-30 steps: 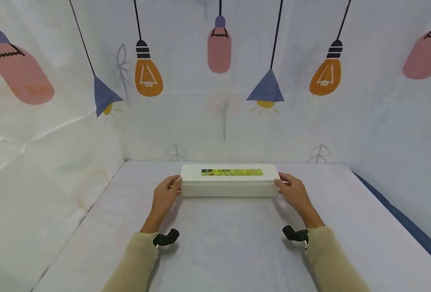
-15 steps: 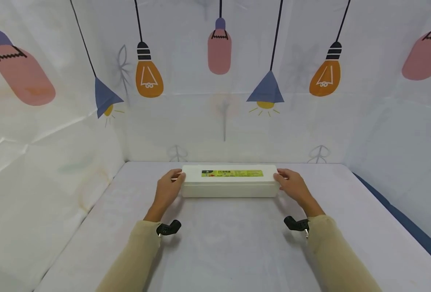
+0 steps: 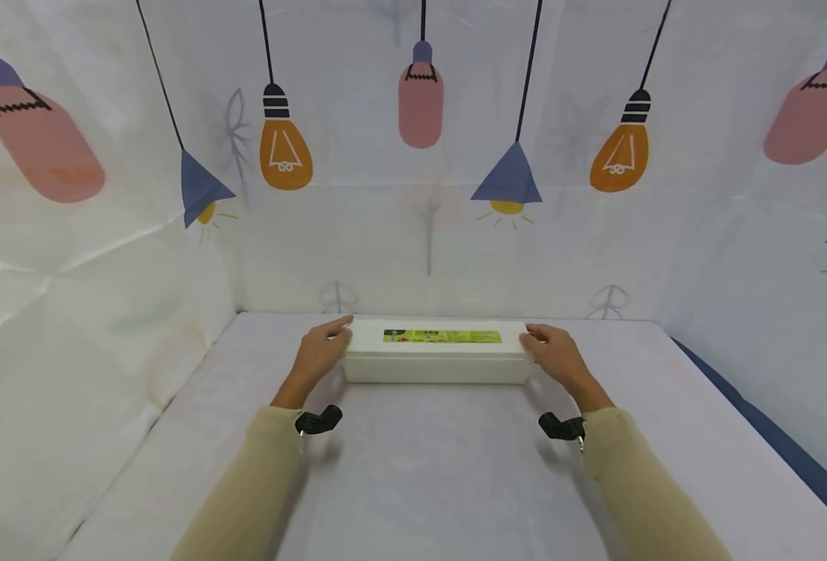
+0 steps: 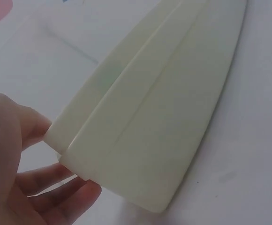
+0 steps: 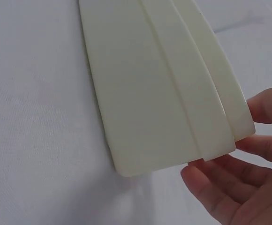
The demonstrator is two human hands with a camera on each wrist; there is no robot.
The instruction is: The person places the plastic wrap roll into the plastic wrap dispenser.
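A: At both short ends of the box [image 3: 436, 352], hands meet it. Left hand [image 3: 318, 355]: thumb over the lid edge, fingers [image 4: 56, 194] cupped at the end wall. Touching, by the wrist view, but not a firm clamp as far as I can tell.

B: And the right hand [image 3: 557, 356]?

A: Mirror of it. Thumb up at the lid, fingers [image 5: 211, 185] lying loosely under the lower edge of the end. Both hands frame the box; each is curled round its end.

B: Where does the box sit?

A: Flat on the table [image 3: 427, 475], toward the back, close to the rear wall [image 3: 427, 234] but apart from it. Base fully down, no tilt showing.

B: Lid?

A: On and level; the seam runs unbroken along the side in both wrist views. Judging by that, the box is placed and bracketed, nothing opened or lifted yet.

B: Orientation?

A: Long axis runs left to right across the person, parallel to the rear wall. Label [image 3: 442, 336] faces up, its strip running along that same axis. Short ends point at the hands.
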